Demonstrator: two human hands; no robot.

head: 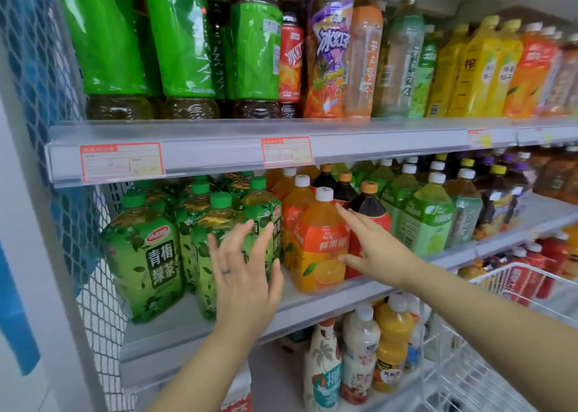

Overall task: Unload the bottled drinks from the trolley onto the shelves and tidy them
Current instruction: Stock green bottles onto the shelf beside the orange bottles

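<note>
Both hands are up at the middle shelf [312, 305]. The left hand [244, 274] is flat and wide open, fingers spread, ring [225, 271] showing, right in front of the green tea bottles [147, 255] at the shelf's left end. It holds nothing, and I cannot tell whether it touches the front one. The right hand [372, 242] reaches in with straight fingers along the right side of the front orange bottle [322, 246], thumb low by its label, nothing gripped. Just behind those fingers stands a dark bottle [370, 205] with an orange cap. The orange bottle stands upright at the shelf's front edge, just beside the green teas. The white wire trolley [500, 272] sits lower right, beyond the right forearm. The top shelf [219, 152] is packed with upright bottles, with price tags [122, 163] on its rail.
</note>
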